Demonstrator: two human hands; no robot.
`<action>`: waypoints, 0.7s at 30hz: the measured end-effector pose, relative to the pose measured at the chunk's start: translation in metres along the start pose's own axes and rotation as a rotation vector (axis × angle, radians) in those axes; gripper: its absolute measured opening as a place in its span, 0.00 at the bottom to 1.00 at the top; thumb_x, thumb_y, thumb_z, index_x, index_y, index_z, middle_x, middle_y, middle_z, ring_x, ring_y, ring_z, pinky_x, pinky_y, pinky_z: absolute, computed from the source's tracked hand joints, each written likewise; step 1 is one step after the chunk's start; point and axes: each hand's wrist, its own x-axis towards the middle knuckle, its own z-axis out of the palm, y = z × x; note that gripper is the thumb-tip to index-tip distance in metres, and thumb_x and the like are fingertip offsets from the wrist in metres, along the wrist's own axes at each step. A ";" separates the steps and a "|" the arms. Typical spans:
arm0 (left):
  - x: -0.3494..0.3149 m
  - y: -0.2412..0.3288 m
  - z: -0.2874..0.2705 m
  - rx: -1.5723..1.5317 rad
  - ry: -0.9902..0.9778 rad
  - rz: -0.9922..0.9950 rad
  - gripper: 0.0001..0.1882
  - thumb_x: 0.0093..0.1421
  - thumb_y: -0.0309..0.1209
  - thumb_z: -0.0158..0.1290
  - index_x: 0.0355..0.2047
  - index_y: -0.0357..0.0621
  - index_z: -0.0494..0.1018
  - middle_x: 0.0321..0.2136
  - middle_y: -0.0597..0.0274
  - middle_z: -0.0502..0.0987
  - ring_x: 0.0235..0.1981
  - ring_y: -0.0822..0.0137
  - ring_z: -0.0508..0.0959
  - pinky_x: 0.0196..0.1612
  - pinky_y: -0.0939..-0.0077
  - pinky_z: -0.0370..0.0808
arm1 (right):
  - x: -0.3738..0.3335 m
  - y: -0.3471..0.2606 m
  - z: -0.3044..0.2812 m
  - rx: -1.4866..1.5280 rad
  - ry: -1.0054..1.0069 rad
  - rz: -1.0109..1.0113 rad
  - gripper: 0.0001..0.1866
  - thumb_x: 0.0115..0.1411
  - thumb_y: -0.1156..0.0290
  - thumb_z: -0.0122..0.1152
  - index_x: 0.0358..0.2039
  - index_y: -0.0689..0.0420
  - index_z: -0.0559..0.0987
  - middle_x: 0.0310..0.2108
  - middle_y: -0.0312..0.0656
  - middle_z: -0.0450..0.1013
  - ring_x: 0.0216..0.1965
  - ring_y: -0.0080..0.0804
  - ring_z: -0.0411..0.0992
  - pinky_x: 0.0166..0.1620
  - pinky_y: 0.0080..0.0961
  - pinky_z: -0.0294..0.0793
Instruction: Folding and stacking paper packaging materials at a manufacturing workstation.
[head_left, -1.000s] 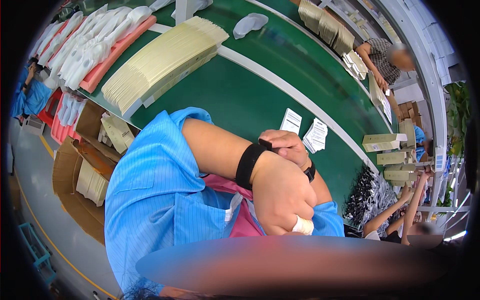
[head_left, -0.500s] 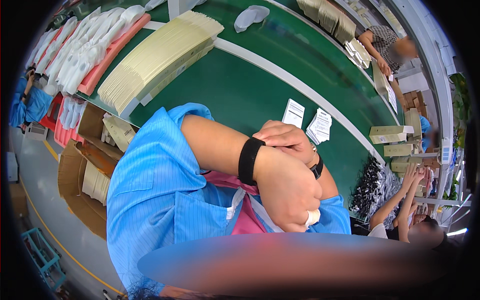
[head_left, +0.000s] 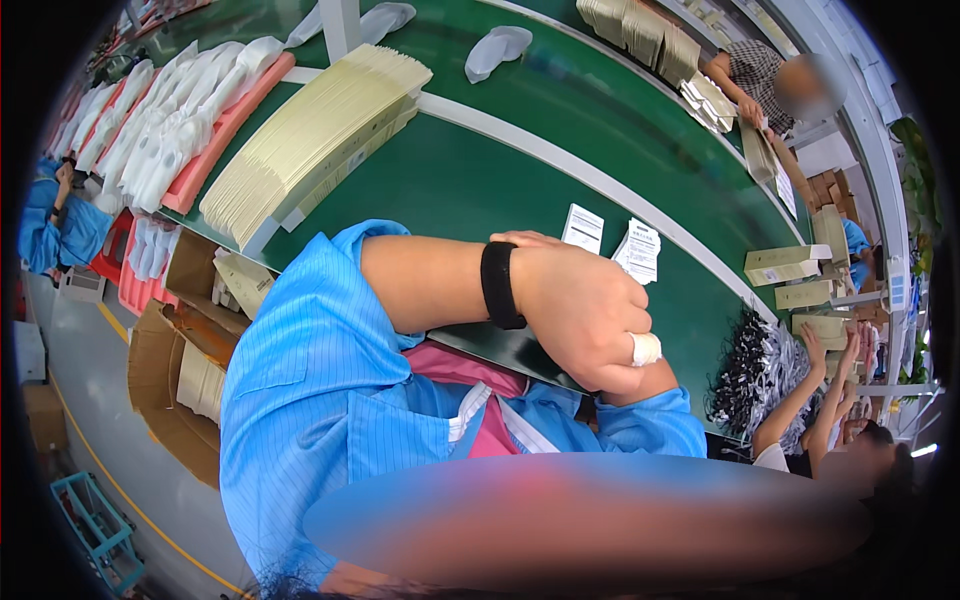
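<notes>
My left hand [head_left: 585, 315] lies across my right wrist with its fingers curled closed, white tape wrapped round one finger. Whatever those fingers hold is hidden under the hand. A black wristband [head_left: 502, 285] circles my left wrist. My right hand [head_left: 525, 239] is mostly covered by the left; only a strip of it shows beyond the left wrist, so its finger pose is hidden. Both forearms cross above the green table [head_left: 470, 180]. Just beyond the hands lie a stack of printed white slips [head_left: 583, 228] and a fanned stack of slips [head_left: 638, 252].
A long row of flat cream cartons [head_left: 315, 140] stands left on the table. Pink trays [head_left: 225, 135] hold white bagged pieces [head_left: 150, 150]. An open cardboard box [head_left: 160, 390] is at left. Black and silver shredded strips [head_left: 755, 380] hang at right. Other people work around.
My left hand has shifted slightly right and up, over my right wrist, covering its dark band. My right fingers, visible before, are now mostly hidden behind the left hand.
</notes>
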 end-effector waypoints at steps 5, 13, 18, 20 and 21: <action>-0.002 0.003 0.010 0.024 -0.003 0.046 0.07 0.42 0.30 0.54 0.15 0.47 0.66 0.15 0.67 0.64 0.15 0.69 0.67 0.16 0.79 0.65 | -0.003 -0.002 0.003 0.085 0.097 0.088 0.19 0.60 0.74 0.51 0.53 0.61 0.72 0.51 0.49 0.71 0.51 0.40 0.69 0.55 0.35 0.65; -0.005 -0.005 0.004 0.008 -0.045 -0.042 0.06 0.41 0.30 0.54 0.15 0.47 0.67 0.15 0.65 0.65 0.15 0.69 0.68 0.15 0.79 0.65 | -0.005 -0.006 0.010 0.232 0.241 0.243 0.20 0.60 0.73 0.51 0.54 0.61 0.70 0.52 0.49 0.70 0.51 0.39 0.69 0.55 0.35 0.65; -0.006 -0.003 0.008 -0.014 -0.100 -0.062 0.06 0.40 0.31 0.53 0.15 0.46 0.67 0.16 0.64 0.66 0.15 0.70 0.68 0.15 0.78 0.66 | -0.007 -0.008 0.014 0.326 0.330 0.342 0.21 0.61 0.73 0.51 0.55 0.61 0.69 0.52 0.49 0.70 0.52 0.38 0.69 0.56 0.35 0.65; -0.007 -0.004 0.008 -0.012 -0.119 -0.052 0.06 0.40 0.31 0.53 0.15 0.46 0.67 0.16 0.64 0.67 0.15 0.70 0.68 0.16 0.78 0.66 | -0.006 -0.009 0.015 0.362 0.364 0.378 0.21 0.61 0.72 0.51 0.55 0.61 0.69 0.52 0.49 0.70 0.52 0.38 0.69 0.56 0.35 0.65; -0.009 -0.006 0.009 -0.005 -0.108 -0.041 0.07 0.41 0.30 0.53 0.15 0.46 0.66 0.16 0.63 0.67 0.15 0.70 0.69 0.16 0.78 0.67 | -0.005 -0.009 0.015 0.381 0.380 0.396 0.21 0.61 0.72 0.51 0.55 0.61 0.69 0.53 0.48 0.70 0.52 0.38 0.69 0.56 0.35 0.65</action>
